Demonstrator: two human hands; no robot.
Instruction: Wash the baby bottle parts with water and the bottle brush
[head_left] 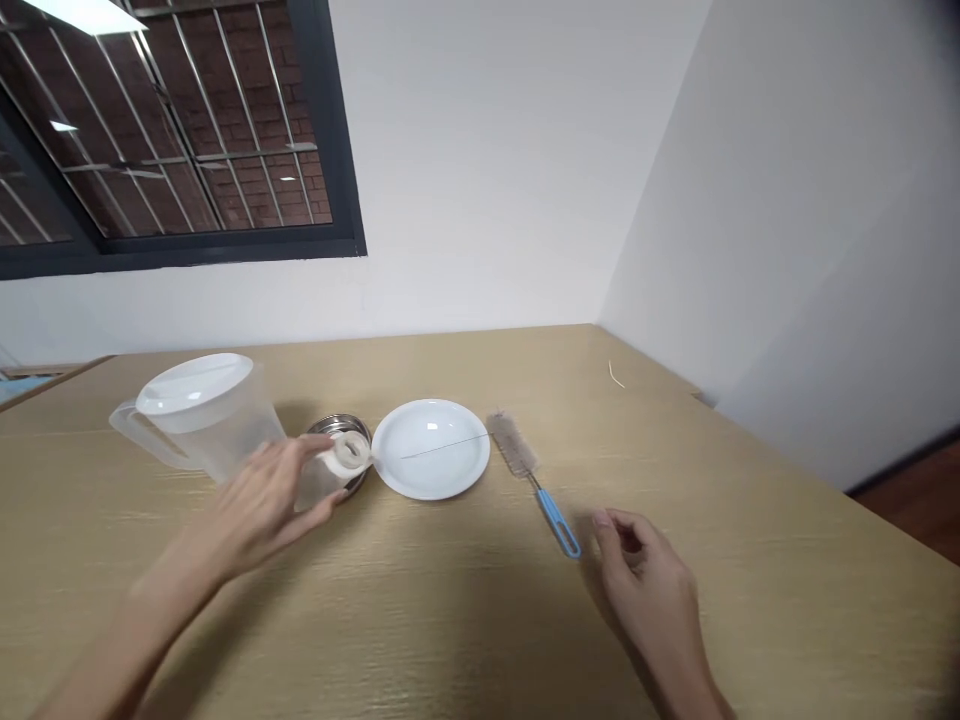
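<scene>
Left hand [259,505], left of centre: fingers [309,446] pinching a small translucent bottle [351,452], index along the upper side, thumb beneath. The bottle's pale ring-shaped top faces me, the small spout points right; some of the body is hidden by my grip. I judge it light, thin-walled and a little yielding, smooth enough to slip if wet, unlikely to break. Best hold: around the body, below the ring, without a hard squeeze. Contents, if any, I cannot make out.

Wrist low, forearm slanting up from the lower left corner, palm mostly down.

Right hand [649,590], lower right: fingers loosely curled, nothing visible in them; whether thumb and index meet, I cannot tell. Thumb side faces the blue-handled bottle brush [555,520], near but apart.

Outward: steel bowl [340,423] partly behind the bottle, contact unclear; white plate [431,478] at centre; lidded plastic pitcher [225,425] at left, all on the wooden counter [450,620].
</scene>
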